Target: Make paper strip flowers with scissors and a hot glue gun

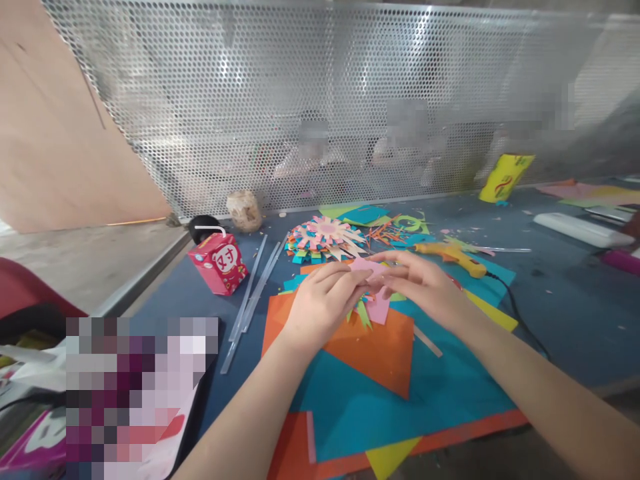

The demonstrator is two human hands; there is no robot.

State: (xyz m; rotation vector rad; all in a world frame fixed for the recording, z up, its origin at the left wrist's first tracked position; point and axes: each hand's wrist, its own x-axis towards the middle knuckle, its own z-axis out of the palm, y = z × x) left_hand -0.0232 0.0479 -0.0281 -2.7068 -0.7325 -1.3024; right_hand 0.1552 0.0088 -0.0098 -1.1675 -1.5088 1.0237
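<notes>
**Pink paper (367, 265) held up at both hands, over a spread of coloured sheets**

The left hand (325, 300) has its fingers clamped on the pink paper, near the middle of the view. The right hand (425, 280) meets the paper's other side with curved fingers; whether they close on it, I cannot tell (the fingertips of both hands crowd together there). Just below the fingers show a pink piece (379, 308) and some green strips (364, 315), above an orange sheet (370, 357) that lies partly over a large blue sheet (350, 417). A narrow pale strip (427, 341) lies on the blue sheet, near the right forearm.

Beyond the hands, fringed paper flowers (325, 235) in pink, blue and orange are heaped on the dark blue tabletop (170, 297), with thin orange scraps (387, 233) beside them. A yellow glue gun (453, 257) lies beyond the right hand, its black cord (523, 320) trailing down the right side. On the left side of the view, clear sticks (255, 287) lie near a red drink box (217, 262) with a white straw, and a jar (244, 211) stands farther back. A yellow packet (506, 178) stands at the back right, by a perforated metal screen (325, 80); people (313, 160) show dimly through its holes.
</notes>
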